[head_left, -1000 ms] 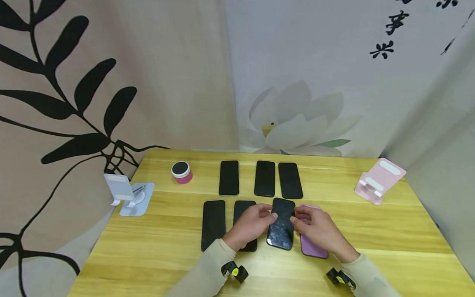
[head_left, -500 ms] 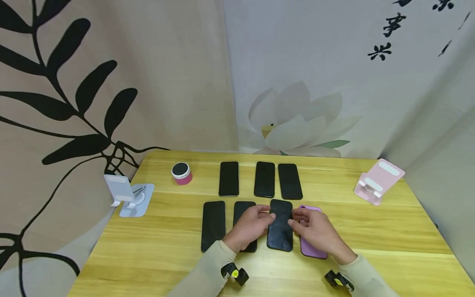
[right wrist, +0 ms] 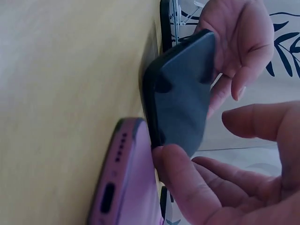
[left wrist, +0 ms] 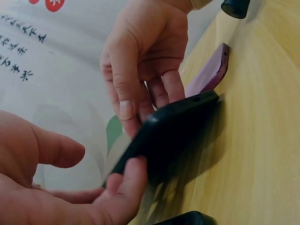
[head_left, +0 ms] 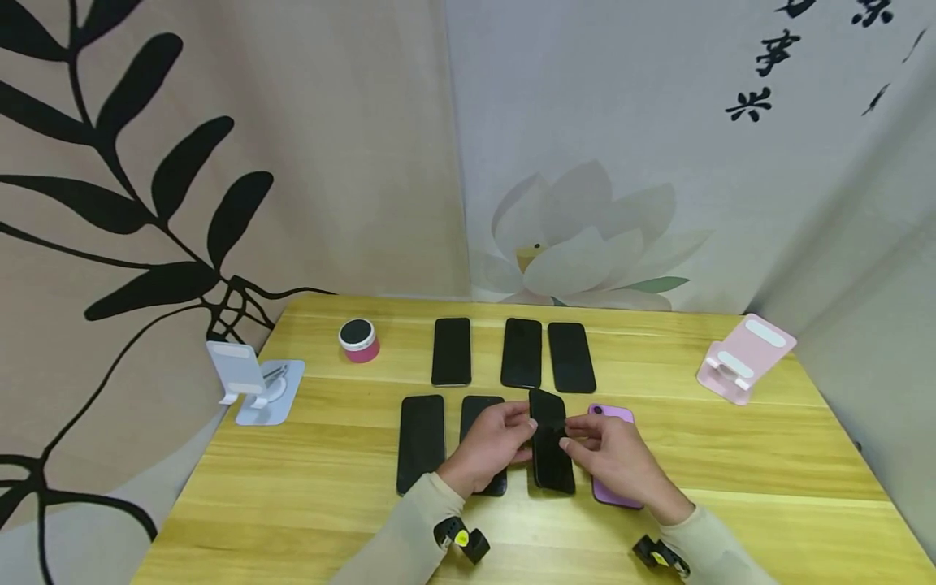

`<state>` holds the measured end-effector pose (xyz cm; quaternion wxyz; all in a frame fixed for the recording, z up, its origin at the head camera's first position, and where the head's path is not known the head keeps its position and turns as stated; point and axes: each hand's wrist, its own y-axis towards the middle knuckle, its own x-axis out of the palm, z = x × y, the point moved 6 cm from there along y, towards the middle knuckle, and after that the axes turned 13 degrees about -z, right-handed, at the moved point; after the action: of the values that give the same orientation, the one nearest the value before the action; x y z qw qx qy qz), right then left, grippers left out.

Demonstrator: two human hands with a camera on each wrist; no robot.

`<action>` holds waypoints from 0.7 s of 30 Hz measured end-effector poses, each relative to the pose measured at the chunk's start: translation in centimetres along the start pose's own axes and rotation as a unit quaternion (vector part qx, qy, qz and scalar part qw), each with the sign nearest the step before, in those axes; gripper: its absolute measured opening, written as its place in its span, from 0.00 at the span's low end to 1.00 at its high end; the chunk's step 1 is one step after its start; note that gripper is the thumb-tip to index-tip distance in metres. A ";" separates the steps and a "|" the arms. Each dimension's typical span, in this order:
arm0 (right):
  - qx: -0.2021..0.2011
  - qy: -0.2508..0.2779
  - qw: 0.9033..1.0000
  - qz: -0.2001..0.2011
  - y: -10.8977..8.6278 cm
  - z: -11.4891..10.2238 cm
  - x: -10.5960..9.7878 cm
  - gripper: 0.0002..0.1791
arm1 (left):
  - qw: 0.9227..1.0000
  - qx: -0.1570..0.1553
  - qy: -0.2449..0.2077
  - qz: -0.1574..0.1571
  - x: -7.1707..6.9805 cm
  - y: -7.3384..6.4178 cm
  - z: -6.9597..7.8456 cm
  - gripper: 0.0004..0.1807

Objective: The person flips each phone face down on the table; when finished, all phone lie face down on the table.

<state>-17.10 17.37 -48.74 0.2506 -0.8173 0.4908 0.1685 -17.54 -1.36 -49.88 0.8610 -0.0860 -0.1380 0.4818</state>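
A black phone (head_left: pixel 550 439) tips up on its right side between my two hands, its left edge raised. My left hand (head_left: pixel 493 443) holds that raised edge. In the left wrist view its fingers (left wrist: pixel 136 176) bend against the phone's underside, while the thumb stands apart. From the other side, my right hand (head_left: pixel 610 455) touches the right edge with its fingertips; its thumb (right wrist: pixel 255 122) is off the screen in the right wrist view. Partly under the right hand lies a purple phone (head_left: pixel 614 489), back up. Another black phone (head_left: pixel 491 485) lies partly hidden beneath the left hand.
More dark phones lie face up: one (head_left: pixel 421 444) at left, and a back row (head_left: pixel 451 351) of three. At the table's left stand a white phone stand (head_left: pixel 266 398) and a pink-and-white jar (head_left: pixel 358 341). A pink stand (head_left: pixel 746 357) is at far right.
The black phone between the hands has gone from nearly flat to tilted, its left edge rising. My right hand has shifted slightly left, showing more of the purple phone; the left has barely moved.
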 end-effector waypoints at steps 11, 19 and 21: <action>-0.001 0.097 0.994 -0.042 1.0 0.5 1.1 0.26 | 0.999 0.021 -0.037 -0.008 -0.6 0.8 -0.7 0.31; 0.018 0.189 0.979 -0.075 1.2 0.3 1.9 0.33 | 0.996 0.027 -0.069 -0.043 -0.1 1.1 -0.8 0.30; 0.020 0.191 0.978 -0.078 1.2 0.3 2.0 0.34 | 0.996 0.026 -0.068 -0.048 0.0 1.2 -0.9 0.31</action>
<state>-17.27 15.63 -50.27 0.1809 -0.8650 0.4676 -0.0209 -18.16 -0.73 -51.03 0.8739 -0.0235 -0.1877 0.4478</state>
